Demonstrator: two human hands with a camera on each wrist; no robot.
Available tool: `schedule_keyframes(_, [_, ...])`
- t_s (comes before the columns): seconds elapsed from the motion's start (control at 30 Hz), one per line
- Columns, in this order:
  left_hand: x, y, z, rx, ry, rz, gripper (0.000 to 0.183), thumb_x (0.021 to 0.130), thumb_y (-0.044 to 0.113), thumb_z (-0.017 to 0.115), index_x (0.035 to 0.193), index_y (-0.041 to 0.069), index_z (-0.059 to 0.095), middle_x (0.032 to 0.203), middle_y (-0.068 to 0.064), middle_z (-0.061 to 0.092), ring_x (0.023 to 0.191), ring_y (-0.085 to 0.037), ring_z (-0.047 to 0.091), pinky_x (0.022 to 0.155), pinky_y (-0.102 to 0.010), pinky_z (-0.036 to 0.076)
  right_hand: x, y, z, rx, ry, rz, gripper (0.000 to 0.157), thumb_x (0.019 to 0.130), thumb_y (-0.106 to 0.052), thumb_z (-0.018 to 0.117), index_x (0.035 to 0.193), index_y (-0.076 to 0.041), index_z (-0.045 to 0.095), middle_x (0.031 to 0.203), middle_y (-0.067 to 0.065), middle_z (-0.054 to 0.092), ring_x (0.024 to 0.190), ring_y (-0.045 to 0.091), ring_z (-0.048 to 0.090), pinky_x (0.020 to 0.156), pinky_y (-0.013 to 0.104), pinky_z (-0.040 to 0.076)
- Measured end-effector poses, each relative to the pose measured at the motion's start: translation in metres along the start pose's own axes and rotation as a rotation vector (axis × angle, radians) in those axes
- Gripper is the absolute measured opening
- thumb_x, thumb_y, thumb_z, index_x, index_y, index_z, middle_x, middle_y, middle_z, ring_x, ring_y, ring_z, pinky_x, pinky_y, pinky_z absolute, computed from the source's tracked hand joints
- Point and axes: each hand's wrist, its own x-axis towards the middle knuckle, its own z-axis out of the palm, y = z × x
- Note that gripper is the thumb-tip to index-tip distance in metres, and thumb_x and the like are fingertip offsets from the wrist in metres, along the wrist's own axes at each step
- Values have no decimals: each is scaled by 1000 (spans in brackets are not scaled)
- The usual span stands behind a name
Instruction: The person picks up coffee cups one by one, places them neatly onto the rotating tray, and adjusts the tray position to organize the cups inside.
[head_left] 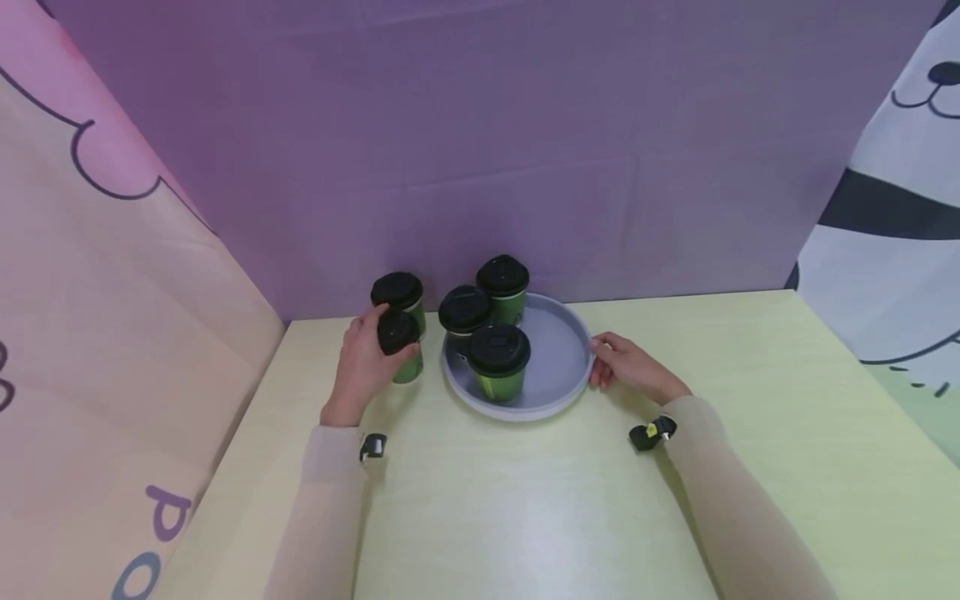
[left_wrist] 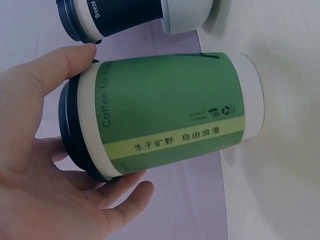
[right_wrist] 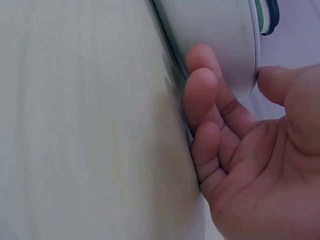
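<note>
My left hand (head_left: 363, 362) grips a green paper coffee cup (left_wrist: 170, 107) around its black lid (left_wrist: 75, 125), thumb on one side and fingers on the other. Pale Chinese lettering on a light green stripe shows on the cup's sleeve. Close behind it stands another lidded green cup (head_left: 397, 292). At the right side of a round grey tray (head_left: 558, 358), my right hand (head_left: 626, 364) holds the edge. In the right wrist view its thumb is at the rim and its curled fingers (right_wrist: 202, 92) lie low against the tray's outer wall.
Three lidded cups stand on the tray's left half: a green one (head_left: 501, 383) in front, a dark one (head_left: 459, 343) at the left, and a green one (head_left: 510, 310) at the back. The light wooden table (head_left: 495, 500) ends at a purple backdrop (head_left: 480, 150).
</note>
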Motion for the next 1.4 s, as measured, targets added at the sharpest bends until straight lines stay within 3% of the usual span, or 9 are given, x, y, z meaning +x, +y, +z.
schedule_keyframes(0.27, [-2, -1, -4, 0, 45, 27, 82, 86, 34, 81, 152, 5, 42, 151, -29, 46, 138, -47, 45, 113, -65, 39, 0, 2, -3, 0, -25, 16, 41, 112, -28, 39, 133, 6, 48, 85, 9, 69, 71, 17, 65, 73, 28, 56])
schedule_keyframes(0.6, [-4, 4, -16, 3, 43, 28, 83, 84, 42, 81, 152, 10, 45, 152, -26, 48, 138, -44, 47, 112, -63, 40, -3, -2, -6, 22, -63, 22, 38, 111, -24, 41, 130, 8, 46, 90, 10, 68, 76, 15, 63, 74, 27, 56])
schedule_keyframes(1.0, [-8, 15, -29, -3, 66, 60, 86, 82, 49, 82, 153, 15, 48, 144, -23, 50, 128, -40, 52, 106, -64, 44, -4, -3, -5, 5, -58, 42, 44, 104, -20, 50, 138, 6, 42, 92, 5, 57, 83, 16, 57, 78, 24, 50])
schedule_keyframes(1.4, [-11, 20, -36, -10, 66, 83, 87, 82, 56, 80, 152, 17, 49, 147, -21, 49, 132, -39, 49, 107, -64, 42, -4, -3, -6, 8, -101, 48, 54, 99, -21, 55, 142, 6, 37, 93, 8, 63, 80, 17, 60, 78, 25, 52])
